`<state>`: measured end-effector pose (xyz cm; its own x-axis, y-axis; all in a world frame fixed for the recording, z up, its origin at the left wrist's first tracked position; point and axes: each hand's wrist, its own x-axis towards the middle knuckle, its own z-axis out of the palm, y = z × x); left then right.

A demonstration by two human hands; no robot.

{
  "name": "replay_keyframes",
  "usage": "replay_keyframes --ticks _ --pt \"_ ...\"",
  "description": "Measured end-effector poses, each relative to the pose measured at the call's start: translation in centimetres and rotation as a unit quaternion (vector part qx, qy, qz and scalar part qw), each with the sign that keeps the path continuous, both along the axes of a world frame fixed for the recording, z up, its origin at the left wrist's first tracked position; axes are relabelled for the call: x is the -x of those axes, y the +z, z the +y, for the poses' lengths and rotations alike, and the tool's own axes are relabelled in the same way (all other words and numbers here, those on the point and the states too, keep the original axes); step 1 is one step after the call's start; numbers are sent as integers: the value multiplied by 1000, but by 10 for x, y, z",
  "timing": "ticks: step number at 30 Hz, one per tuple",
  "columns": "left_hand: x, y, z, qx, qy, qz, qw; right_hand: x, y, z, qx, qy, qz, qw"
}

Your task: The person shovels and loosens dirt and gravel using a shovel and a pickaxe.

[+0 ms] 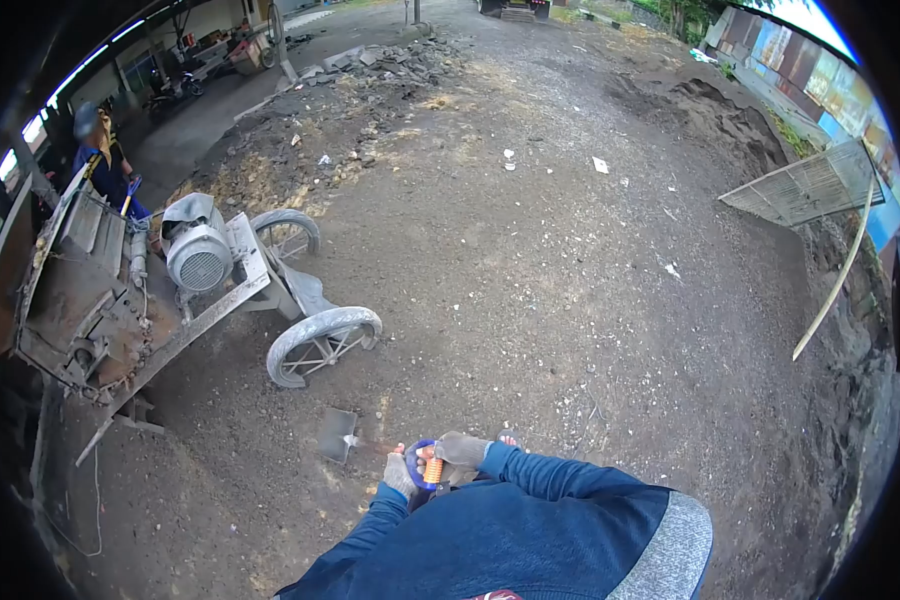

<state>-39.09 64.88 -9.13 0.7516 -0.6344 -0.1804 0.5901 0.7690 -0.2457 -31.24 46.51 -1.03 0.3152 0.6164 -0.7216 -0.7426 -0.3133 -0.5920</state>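
A shovel points away from me toward the lower left, its grey square blade (pixel 337 436) on or just above the dirt. Its blue looped handle (pixel 416 466) is close to my body. My right hand (pixel 460 449), in a grey glove, is closed at the handle. Beside it, my left hand (pixel 398 474), also gloved with bare fingertips, closes around the handle's near side. An orange ribbed piece (pixel 432 473) shows between the hands; I cannot make out what it is.
At left stands a wheeled machine with a grey motor (pixel 200 258) and a dusty spoked wheel (pixel 320 345). Behind it is a person (pixel 105 160) with a blue-handled tool. At right, a slatted screen (pixel 810 185) leans on a pole (pixel 838 270). Rubble (pixel 380 70) lies farther back.
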Motion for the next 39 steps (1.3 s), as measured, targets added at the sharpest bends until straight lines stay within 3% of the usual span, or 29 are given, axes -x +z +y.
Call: replay_keyframes --ticks 3,6,7,8,9,11,12,15,17,19,20,22,23,25,26,28,30,32,34,36,37,38,39 --pt "0 45 -20 -332 17 151 931 4 34 -4 24 42 -20 999" --pt "7 37 -15 -326 16 127 937 3 82 -11 42 95 -106 989" --pt "6 40 -15 -329 17 122 936 1 69 -15 19 122 -153 980" --pt "8 4 -6 -263 14 73 962 -4 52 -18 -5 148 -201 968" --pt "9 0 -7 -233 26 59 970 -11 42 -21 -29 174 -250 952" --pt "13 -3 -8 -174 46 32 983 -18 89 -33 24 151 -155 976" --pt "9 -13 -12 -323 45 91 941 -19 107 -42 49 138 -105 984" --pt "16 3 -32 -377 69 143 912 -38 64 -83 35 11 -50 998" --pt "24 -5 -34 -320 53 127 938 -53 42 -128 140 -25 -98 985" --pt "33 -13 -36 -286 44 119 950 -77 -60 -200 126 -98 19 987" --pt "33 -13 -39 -294 42 122 947 -76 -73 -229 228 -123 0 966" --pt "33 -9 -46 -327 40 132 935 -60 -137 -297 323 -158 -80 930" --pt "32 -6 -49 -347 40 136 927 -39 -158 -331 383 -53 -224 895" --pt "23 5 -52 -385 39 140 911 -20 -142 -348 450 -41 -230 862" --pt "16 11 -52 -406 38 141 902 -9 -119 -345 454 -135 -95 876" --pt "4 21 -52 -434 35 136 890 -4 -87 -327 250 -204 -26 946" --pt "-15 43 -60 -422 29 127 897 -5 -49 -298 29 -253 38 966" --pt "-29 73 -73 -346 9 114 931 -5 81 -242 87 -196 -97 972" --pt "-36 105 -112 -298 1 86 951 -14 126 -219 -2 -115 -149 982" --pt "-45 146 -163 -420 18 -2 907 -17 179 -201 21 -29 -302 953" --pt "-46 155 -183 -476 26 -43 878 -18 188 -195 50 -35 -354 933" --pt "-62 69 -190 -401 -31 -43 914 -18 193 -190 79 -40 -404 910" --pt "-63 85 -204 -354 -30 -36 934 -16 198 -187 108 -46 -452 884"
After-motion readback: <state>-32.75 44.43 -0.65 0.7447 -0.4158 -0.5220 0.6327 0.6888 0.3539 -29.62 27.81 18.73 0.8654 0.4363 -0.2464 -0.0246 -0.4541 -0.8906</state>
